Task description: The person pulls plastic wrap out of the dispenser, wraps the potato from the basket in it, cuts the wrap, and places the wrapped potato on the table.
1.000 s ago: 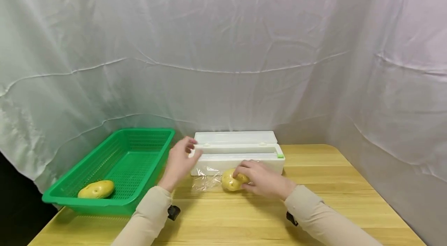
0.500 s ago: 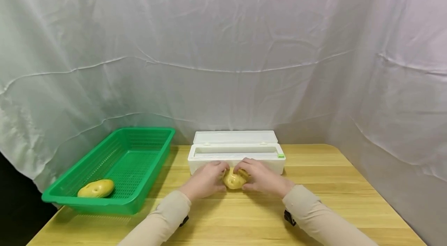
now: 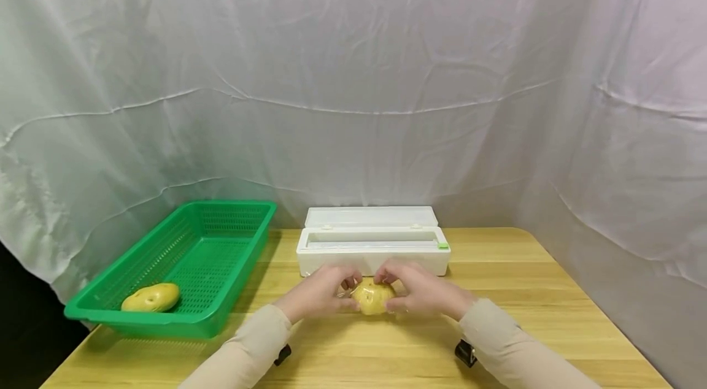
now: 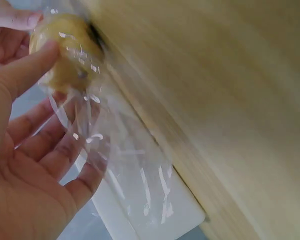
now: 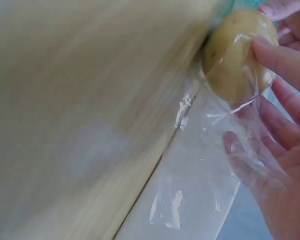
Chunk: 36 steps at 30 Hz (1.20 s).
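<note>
A yellow potato (image 3: 372, 298) wrapped in clear plastic film (image 5: 210, 115) sits at the table's middle, in front of a white cling film dispenser (image 3: 375, 263). My left hand (image 3: 326, 292) grips its left side; in the left wrist view the thumb presses the potato (image 4: 75, 65) through the film while the fingers curve beneath loose film. From the other side my right hand (image 3: 420, 292) pinches the potato, thumb on its near face in the right wrist view. Loose film hangs off both ends. The far side of the potato is hidden.
On the left stands a green plastic basket (image 3: 138, 317) with a second potato (image 3: 151, 297) in its near corner. The dispenser's lid (image 3: 371, 216) is raised at the back, by the grey curtain (image 3: 353, 150). Bare wooden tabletop (image 3: 552, 315) extends to the right.
My left hand has come from the dispenser's left end to the potato, gathering the film spread there. Both hands and the potato have since shifted slightly toward me.
</note>
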Tool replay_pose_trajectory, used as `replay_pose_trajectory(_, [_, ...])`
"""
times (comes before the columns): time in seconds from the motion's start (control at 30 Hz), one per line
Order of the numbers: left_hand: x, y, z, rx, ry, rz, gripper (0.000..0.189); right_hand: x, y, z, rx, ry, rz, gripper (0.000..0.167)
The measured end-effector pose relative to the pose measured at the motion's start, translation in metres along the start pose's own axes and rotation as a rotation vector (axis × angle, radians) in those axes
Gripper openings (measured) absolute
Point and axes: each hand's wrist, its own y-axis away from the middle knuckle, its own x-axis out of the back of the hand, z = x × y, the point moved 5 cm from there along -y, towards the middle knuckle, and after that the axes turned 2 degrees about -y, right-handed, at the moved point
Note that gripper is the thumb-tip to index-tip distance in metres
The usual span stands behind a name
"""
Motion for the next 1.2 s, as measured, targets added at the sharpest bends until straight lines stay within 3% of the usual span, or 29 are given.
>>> replay_pose_trajectory(0.17, [-0.001, 0.01, 0.0, 0.016, 0.096, -0.086, 0.038, -0.002, 0.012, -0.002, -0.024, -0.102, -0.076, 0.036])
replay_pose_trajectory(0.43, [-0.001, 0.015, -0.001, 0.013, 0.129, -0.152, 0.036, -0.006, 0.018, 0.005, 0.039, -0.256, -0.15, 0.029])
replay_pose_trajectory(0.57, [-0.003, 0.014, -0.005, 0.042, 0.151, -0.185, 0.034, -0.008, 0.017, 0.012, 0.012, -0.315, -0.184, 0.029])
replay_pose_trajectory(0.73, [-0.005, 0.013, -0.013, 0.11, 0.198, -0.205, 0.034, -0.007, 0.013, 0.016, -0.055, -0.263, -0.195, 0.032])
replay_pose_trajectory(0.9, [-0.007, 0.012, -0.018, 0.168, 0.259, -0.226, 0.035, -0.005, 0.005, 0.015, -0.068, -0.175, -0.19, 0.036])
replay_pose_trajectory(1.0, [-0.007, 0.009, -0.019, 0.188, 0.249, -0.231, 0.037, -0.003, 0.001, 0.018, -0.073, -0.143, -0.182, 0.037])
replay_pose_trajectory(1.07, [-0.008, 0.007, -0.02, 0.202, 0.259, -0.229, 0.039, -0.002, -0.002, 0.02, -0.053, -0.128, -0.17, 0.034])
replay_pose_trajectory(1.2, [-0.009, -0.002, -0.021, 0.176, 0.261, -0.187, 0.042, -0.009, -0.012, 0.049, 0.035, -0.083, -0.105, 0.033])
